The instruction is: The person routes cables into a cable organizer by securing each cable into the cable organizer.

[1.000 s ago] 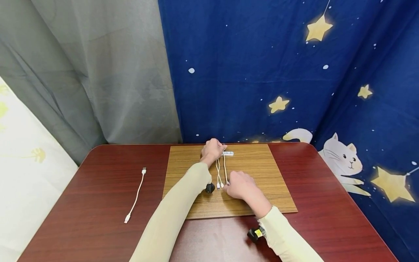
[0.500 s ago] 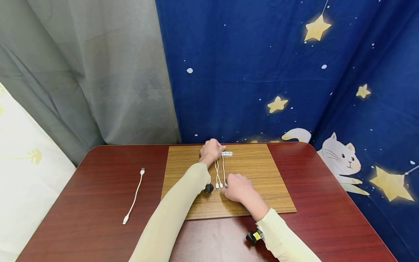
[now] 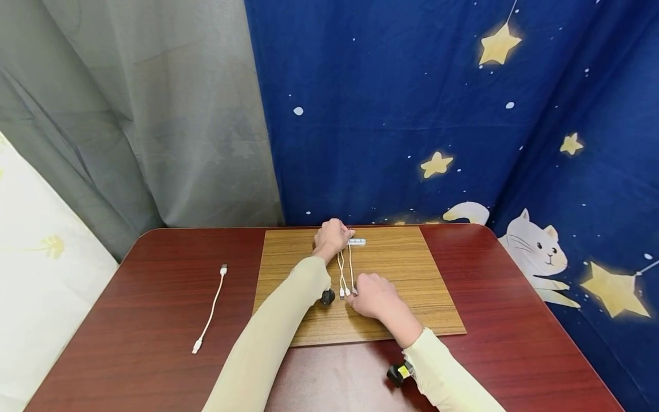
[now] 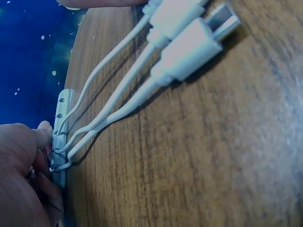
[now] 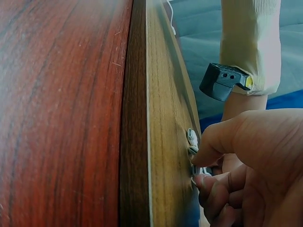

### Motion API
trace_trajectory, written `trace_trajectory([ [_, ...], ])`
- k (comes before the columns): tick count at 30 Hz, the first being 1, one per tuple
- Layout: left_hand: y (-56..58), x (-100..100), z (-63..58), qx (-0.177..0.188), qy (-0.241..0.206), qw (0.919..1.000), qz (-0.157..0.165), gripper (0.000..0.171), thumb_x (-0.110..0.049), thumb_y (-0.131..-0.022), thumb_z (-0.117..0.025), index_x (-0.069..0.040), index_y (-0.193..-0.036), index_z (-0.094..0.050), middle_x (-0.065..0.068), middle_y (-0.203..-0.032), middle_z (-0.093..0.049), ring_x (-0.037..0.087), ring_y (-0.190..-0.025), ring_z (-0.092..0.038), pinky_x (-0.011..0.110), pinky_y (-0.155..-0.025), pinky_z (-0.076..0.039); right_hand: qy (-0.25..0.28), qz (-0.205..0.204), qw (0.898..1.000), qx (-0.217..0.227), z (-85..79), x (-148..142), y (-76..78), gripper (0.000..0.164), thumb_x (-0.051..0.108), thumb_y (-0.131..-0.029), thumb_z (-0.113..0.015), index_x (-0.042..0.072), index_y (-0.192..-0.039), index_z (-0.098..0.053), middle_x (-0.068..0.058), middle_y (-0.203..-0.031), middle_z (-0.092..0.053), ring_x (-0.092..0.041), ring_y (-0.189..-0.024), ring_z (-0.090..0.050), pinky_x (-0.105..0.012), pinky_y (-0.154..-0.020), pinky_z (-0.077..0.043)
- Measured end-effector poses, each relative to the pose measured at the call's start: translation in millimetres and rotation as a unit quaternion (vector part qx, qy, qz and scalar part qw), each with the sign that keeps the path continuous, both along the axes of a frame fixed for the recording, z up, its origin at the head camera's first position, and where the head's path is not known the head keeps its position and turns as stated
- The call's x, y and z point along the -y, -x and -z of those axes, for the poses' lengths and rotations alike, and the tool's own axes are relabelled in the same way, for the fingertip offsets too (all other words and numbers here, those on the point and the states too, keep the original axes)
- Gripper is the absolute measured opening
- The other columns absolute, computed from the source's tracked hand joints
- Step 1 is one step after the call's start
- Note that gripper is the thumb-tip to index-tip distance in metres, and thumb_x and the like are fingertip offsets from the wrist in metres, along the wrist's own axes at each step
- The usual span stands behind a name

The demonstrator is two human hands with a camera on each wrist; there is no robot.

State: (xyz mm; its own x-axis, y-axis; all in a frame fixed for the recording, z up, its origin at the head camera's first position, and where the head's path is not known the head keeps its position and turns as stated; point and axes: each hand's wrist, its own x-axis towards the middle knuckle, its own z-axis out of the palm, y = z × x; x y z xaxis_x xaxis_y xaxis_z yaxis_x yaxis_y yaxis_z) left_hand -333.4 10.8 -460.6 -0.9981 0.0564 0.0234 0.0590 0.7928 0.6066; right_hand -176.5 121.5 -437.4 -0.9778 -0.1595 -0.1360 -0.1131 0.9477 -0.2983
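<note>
Two hands work at a pale, slim plastic cable holder [image 4: 64,105] threaded with white cables.
The holder lies near the far edge of a brown wood-grain board [image 3: 401,274] on a dark red, glossy counter [image 3: 515,297]. The left hand [image 3: 330,236] has its fingers curled at the holder's left part; whether that grip pinches the holder or a cable end, I cannot tell. The right hand [image 3: 374,294], nearer the person, has its grip closed on the connector of the rightmost thin white cable [image 3: 351,266], thumb against fingertips. Just left of it, two more thin white cables [image 4: 108,120] run from the holder, their connectors close together on the board. A loose white USB cable [image 3: 213,309] lies well apart, on the counter left of the board.
</note>
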Motion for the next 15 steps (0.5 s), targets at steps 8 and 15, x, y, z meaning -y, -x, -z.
trace_trajectory([
  [8,1.1,10.1,1.3,-0.027,-0.04,0.9987,-0.013,0.033,-0.049,-0.096,-0.068,-0.019,-0.084,-0.068,-0.004,-0.081,-0.064,0.019,-0.079,-0.062,0.039,-0.071,-0.05,0.019,-0.015,1.0,-0.011,-5.0,-3.3,0.0,0.039,0.029,-0.09,-0.072,0.015,-0.059,-0.052,-0.002,-0.059,-0.05,-0.021,-0.057,-0.05,-0.039,-0.055,-0.043],
  [15,1.6,21.1,-6.0,-0.044,-0.056,0.9969,-0.032,0.025,-0.042,-0.098,-0.066,-0.019,-0.089,-0.065,-0.002,-0.084,-0.064,0.021,-0.081,-0.063,0.041,-0.071,-0.05,0.039,-0.017,0.997,-0.059,-10.6,-6.6,3.7,0.039,0.023,-0.089,-0.068,0.014,-0.058,-0.047,0.0,-0.056,-0.04,-0.022,-0.055,-0.048,-0.039,-0.053,-0.04],
])
